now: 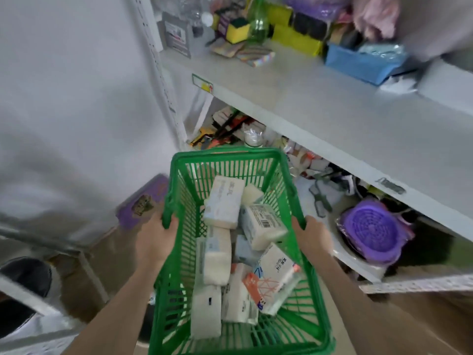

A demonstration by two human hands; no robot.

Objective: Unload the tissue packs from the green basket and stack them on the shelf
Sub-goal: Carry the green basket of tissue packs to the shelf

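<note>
White plastic-wrapped tissue packs (pixel 225 201) all lie in the green slatted plastic basket (pixel 302 326), its side rims clamped by left hand (pixel 156 239) and right hand (pixel 313 238); none visibly stacked on the grey metal shelf (pixel 320 103).

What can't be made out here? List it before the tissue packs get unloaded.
Head view only:
- Tissue packs: the lower ones are buried under others, so no count.
- Green basket: near end cut off by the bottom edge.
- Left hand, right hand: fingertips hidden behind the rims.
- Shelf: goods at its back motion-blurred.

Both hands grip the green basket (pixel 298 201) of tissue packs (pixel 225 201).
</note>
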